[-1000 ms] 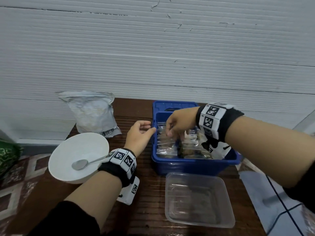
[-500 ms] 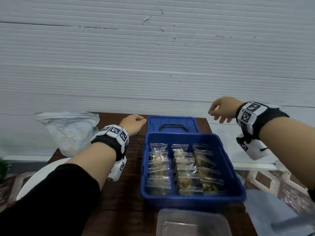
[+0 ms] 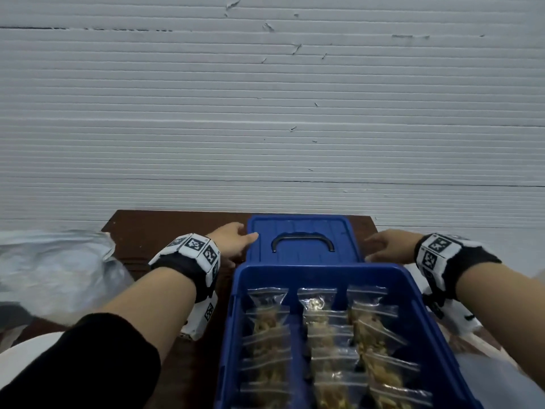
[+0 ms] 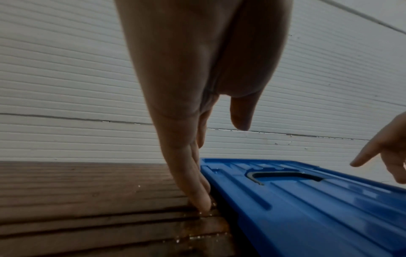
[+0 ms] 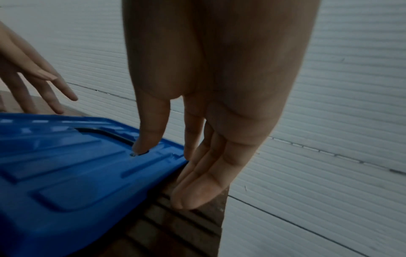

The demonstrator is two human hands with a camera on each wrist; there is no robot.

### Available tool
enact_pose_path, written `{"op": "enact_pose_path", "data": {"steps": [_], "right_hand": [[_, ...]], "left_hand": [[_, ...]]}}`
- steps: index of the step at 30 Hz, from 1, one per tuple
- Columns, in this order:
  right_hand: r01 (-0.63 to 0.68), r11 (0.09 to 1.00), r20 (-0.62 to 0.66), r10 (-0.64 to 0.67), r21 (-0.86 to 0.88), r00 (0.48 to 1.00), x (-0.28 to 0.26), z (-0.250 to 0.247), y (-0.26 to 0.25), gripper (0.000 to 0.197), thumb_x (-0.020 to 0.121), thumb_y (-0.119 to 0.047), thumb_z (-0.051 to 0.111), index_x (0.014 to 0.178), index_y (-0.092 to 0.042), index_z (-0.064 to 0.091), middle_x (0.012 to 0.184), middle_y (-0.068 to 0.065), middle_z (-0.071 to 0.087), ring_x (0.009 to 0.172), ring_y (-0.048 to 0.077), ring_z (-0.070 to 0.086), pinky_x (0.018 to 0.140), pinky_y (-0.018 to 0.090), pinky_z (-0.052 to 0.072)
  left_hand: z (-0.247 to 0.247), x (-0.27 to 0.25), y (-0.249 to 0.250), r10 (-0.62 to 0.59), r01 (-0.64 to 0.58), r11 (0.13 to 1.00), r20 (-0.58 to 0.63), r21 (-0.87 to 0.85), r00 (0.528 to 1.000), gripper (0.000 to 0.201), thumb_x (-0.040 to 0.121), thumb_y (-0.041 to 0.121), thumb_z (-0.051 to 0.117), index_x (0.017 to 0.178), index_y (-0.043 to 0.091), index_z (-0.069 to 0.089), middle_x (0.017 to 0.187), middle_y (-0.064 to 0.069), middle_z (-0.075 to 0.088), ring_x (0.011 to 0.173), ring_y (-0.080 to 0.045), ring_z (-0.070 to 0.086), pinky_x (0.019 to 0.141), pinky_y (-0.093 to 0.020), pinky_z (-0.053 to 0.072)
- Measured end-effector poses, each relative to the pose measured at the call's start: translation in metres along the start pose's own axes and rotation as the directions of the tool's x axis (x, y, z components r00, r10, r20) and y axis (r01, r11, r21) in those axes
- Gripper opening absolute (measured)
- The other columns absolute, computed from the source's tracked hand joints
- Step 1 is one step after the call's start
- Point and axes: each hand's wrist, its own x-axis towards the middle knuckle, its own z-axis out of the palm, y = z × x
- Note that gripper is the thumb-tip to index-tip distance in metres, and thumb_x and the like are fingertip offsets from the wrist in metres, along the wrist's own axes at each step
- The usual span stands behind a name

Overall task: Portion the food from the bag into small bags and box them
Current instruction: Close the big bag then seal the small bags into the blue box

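A blue box holds three rows of small clear bags filled with food. Behind it the blue lid lies flat on the table, handle up. My left hand is at the lid's left edge. In the left wrist view its fingers point straight down against the lid, with the tips on the wood and the thumb held clear. My right hand is at the lid's right edge. Its thumb touches the lid on top, with straight fingers beside the rim.
The large silvery food bag lies at the left of the brown slatted table. A white bowl's rim shows at the lower left. A white ribbed wall stands close behind the table. The table's right edge is just beyond my right hand.
My right hand left the bags in the box, and both hands went past the box to the sides of the lid. The view has tilted up and moved closer.
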Motion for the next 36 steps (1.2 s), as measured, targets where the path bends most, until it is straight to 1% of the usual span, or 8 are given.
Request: {"op": "enact_pose_path", "data": {"steps": [3,8,12,16,20,25,30,36], "right_hand": [[0.052,0.999,0.043,-0.052,-0.005,0.998,0.005,0.008,-0.005,0.051,0.095,-0.031,0.057,0.140,-0.012,0.044,0.143,0.003,0.047,0.130,0.018,0.045,0.097,0.019,0.032],[0.072,0.995,-0.015,-0.071,0.065,0.997,0.018,0.018,-0.004,0.041,0.089,-0.024,0.066,0.128,-0.013,0.059,0.125,0.006,0.063,0.111,0.020,0.057,0.084,0.020,0.038],[0.059,0.993,-0.062,-0.053,0.106,0.997,0.014,0.015,-0.003,0.050,0.085,-0.016,0.069,0.132,-0.010,0.055,0.117,0.008,0.065,0.099,0.017,0.055,0.080,0.018,0.036],[0.081,0.977,-0.174,-0.047,0.196,0.984,0.002,-0.001,-0.001,0.053,0.087,-0.010,0.066,0.137,-0.012,0.049,0.100,0.007,0.061,0.092,0.020,0.056,0.063,0.018,0.039],[0.118,0.919,-0.244,-0.024,0.376,0.969,-0.011,-0.025,0.003,0.057,0.090,-0.003,0.059,0.143,-0.011,0.040,0.094,0.011,0.067,0.076,0.019,0.060,0.078,0.031,0.052],[0.163,0.886,-0.326,-0.014,0.434,0.945,-0.043,-0.057,-0.003,0.055,0.092,-0.004,0.055,0.144,-0.011,0.038,0.097,0.011,0.065,0.069,0.012,0.058,0.066,0.025,0.049],[0.201,0.855,-0.371,-0.010,0.478,0.929,-0.081,-0.069,-0.008,0.052,0.091,-0.006,0.053,0.141,-0.010,0.042,0.096,0.010,0.065,0.077,0.018,0.061,0.073,0.031,0.052],[0.186,0.840,-0.360,0.012,0.509,0.933,-0.134,-0.046,-0.006,0.047,0.090,-0.007,0.055,0.136,-0.009,0.049,0.095,0.013,0.066,0.081,0.023,0.060,0.077,0.039,0.053]], "left_hand": [[0.005,0.005,0.000,0.018,-0.021,0.998,0.036,0.064,0.999,0.023,0.099,0.034,0.049,0.118,0.021,0.051,0.115,-0.001,0.059,0.110,-0.024,0.060,0.089,-0.037,0.052],[0.008,0.015,-0.006,0.032,-0.033,0.997,0.010,0.076,0.999,0.059,0.095,0.027,0.058,0.146,0.012,0.032,0.134,-0.011,0.055,0.110,-0.025,0.061,0.088,-0.033,0.052],[0.009,0.019,-0.009,0.057,-0.057,0.997,-0.009,-0.051,0.998,0.059,0.092,0.014,0.063,0.144,0.014,0.036,0.131,-0.013,0.057,0.110,-0.028,0.062,0.089,-0.046,0.054],[0.008,0.015,-0.001,0.118,-0.138,0.981,-0.147,-0.137,0.982,0.058,0.089,0.009,0.065,0.141,0.017,0.041,0.128,-0.005,0.058,0.106,-0.026,0.063,0.083,-0.037,0.056],[-0.003,0.003,0.018,0.185,-0.241,0.951,-0.269,-0.194,0.945,0.059,0.089,0.004,0.064,0.142,0.014,0.040,0.122,0.004,0.055,0.099,-0.021,0.065,0.081,-0.030,0.053],[-0.020,-0.020,0.041,0.252,-0.326,0.928,-0.340,-0.181,0.906,0.061,0.084,0.007,0.070,0.139,0.014,0.045,0.129,-0.002,0.057,0.110,-0.024,0.062,0.101,-0.042,0.047],[-0.029,-0.055,0.057,0.271,-0.365,0.906,-0.369,-0.215,0.889,0.059,0.088,0.006,0.067,0.141,0.014,0.042,0.119,0.002,0.053,0.104,-0.017,0.058,0.086,-0.030,0.050],[-0.020,-0.107,0.047,0.269,-0.349,0.913,-0.333,-0.209,0.904,0.058,0.086,0.002,0.067,0.138,0.014,0.044,0.117,-0.003,0.058,0.103,-0.019,0.058,0.087,-0.031,0.050]]}}
